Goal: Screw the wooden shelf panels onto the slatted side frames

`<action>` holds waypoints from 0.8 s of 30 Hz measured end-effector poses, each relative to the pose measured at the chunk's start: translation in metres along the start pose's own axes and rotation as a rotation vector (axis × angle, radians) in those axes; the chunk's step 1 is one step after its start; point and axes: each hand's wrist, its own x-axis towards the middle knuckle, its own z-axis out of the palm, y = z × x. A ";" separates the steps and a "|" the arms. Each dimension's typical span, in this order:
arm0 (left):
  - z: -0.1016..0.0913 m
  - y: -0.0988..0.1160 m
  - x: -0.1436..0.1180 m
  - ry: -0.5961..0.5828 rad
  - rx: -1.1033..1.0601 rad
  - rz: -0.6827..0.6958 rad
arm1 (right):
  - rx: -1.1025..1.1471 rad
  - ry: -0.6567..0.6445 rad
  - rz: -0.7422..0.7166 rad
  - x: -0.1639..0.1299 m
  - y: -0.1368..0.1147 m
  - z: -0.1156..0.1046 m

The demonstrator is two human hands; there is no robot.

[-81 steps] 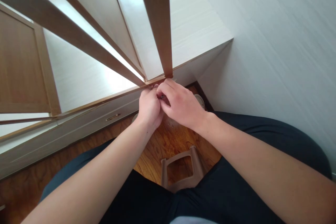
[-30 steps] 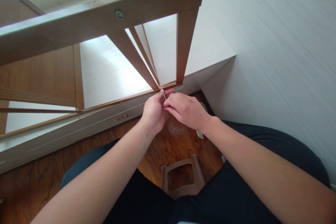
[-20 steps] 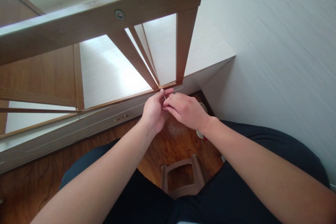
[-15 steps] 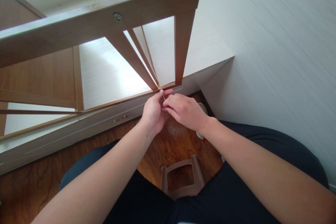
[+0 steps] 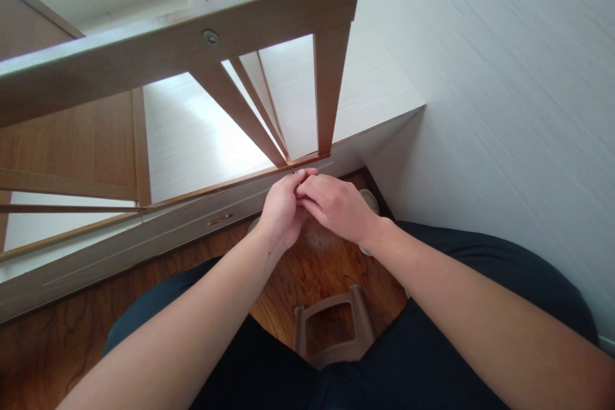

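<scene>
My left hand [image 5: 283,208] and my right hand [image 5: 334,205] meet just below the bottom rail [image 5: 307,157] of a wooden frame. The fingers of my left hand are curled, with the thumb pointing up toward the rail. Thumb and fingers of my right hand are pinched against the left fingertips. A sliver of a thin metal rod [image 5: 298,184] shows between the hands; most of it is hidden by fingers. Above stands the wooden frame [image 5: 278,19], with a thick top rail, upright slats and a round metal-rimmed hole.
Behind the frame lies a pale board [image 5: 211,134]. A white drawer front [image 5: 120,256] with a small handle [image 5: 220,219] runs below. At right rises a pale wall [image 5: 504,109]. A brown plastic stool [image 5: 331,352] stands between my legs on the wood floor [image 5: 321,262].
The metal rod between the hands, clearer before, is now mostly covered by fingers. My right hand has turned slightly. The view has shifted a little; the frame stays in place.
</scene>
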 end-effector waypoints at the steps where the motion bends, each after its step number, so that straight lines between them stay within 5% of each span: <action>1: 0.000 0.000 0.000 -0.006 0.005 0.001 | 0.004 0.007 0.003 0.000 0.000 0.001; 24: -0.004 -0.009 -0.009 0.050 0.012 -0.077 | 0.101 -0.054 0.140 0.004 -0.007 -0.004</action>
